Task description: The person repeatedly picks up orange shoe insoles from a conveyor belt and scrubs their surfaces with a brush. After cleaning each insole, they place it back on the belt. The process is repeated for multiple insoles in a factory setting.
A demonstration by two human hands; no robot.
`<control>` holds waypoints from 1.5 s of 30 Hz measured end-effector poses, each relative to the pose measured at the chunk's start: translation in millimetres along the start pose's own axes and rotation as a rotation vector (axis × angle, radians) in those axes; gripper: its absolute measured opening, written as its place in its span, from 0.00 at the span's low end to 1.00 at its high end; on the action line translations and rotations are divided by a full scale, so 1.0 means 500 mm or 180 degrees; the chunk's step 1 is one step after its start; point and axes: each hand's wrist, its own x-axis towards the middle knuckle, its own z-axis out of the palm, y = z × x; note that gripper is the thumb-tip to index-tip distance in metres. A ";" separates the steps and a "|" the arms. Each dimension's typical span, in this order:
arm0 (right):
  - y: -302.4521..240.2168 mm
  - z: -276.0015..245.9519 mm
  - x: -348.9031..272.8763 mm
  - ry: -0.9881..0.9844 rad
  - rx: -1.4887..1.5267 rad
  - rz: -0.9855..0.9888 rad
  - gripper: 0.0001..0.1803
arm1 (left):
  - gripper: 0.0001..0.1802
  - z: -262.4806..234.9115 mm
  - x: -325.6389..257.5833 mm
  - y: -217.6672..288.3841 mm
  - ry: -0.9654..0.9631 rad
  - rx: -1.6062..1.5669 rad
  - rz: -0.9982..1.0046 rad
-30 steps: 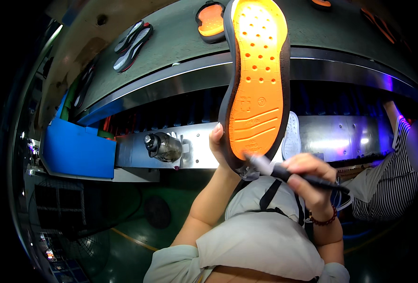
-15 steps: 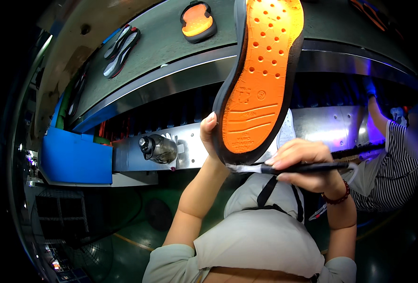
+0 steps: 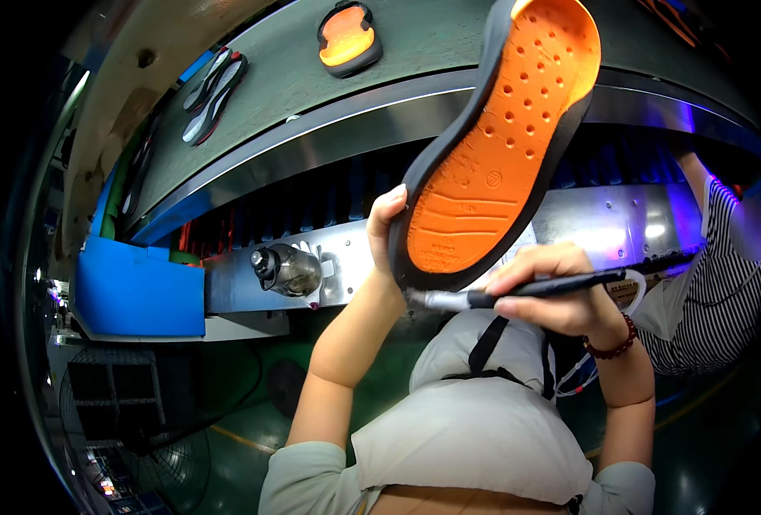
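A person's left hand (image 3: pixel 386 236) grips the lower, heel end of an orange shoe sole with a black rim (image 3: pixel 492 154), fingers closed around its left edge. From that grip the sole's long axis runs up and to the right, tread side facing the camera. Directly right of the left hand, just below the heel, the right hand (image 3: pixel 556 296) is closed around a dark pen-like brush tool (image 3: pixel 518 292). The tool lies nearly level, its pale tip pointing left and touching the sole's bottom rim, beside the left-hand fingers.
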 end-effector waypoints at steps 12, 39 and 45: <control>-0.030 -0.068 0.002 -0.1387 -0.0399 -0.0108 0.10 | 0.22 0.037 -0.011 0.000 0.1274 0.0620 -0.1600; -0.039 -0.133 -0.019 -0.1230 -0.1123 0.0084 0.10 | 0.27 -0.069 -0.078 0.110 0.1832 0.1376 -0.1589; -0.087 -0.075 -0.027 0.0148 -0.0722 -0.0591 0.13 | 0.37 -0.134 -0.040 -0.021 0.0565 -0.0233 -0.0274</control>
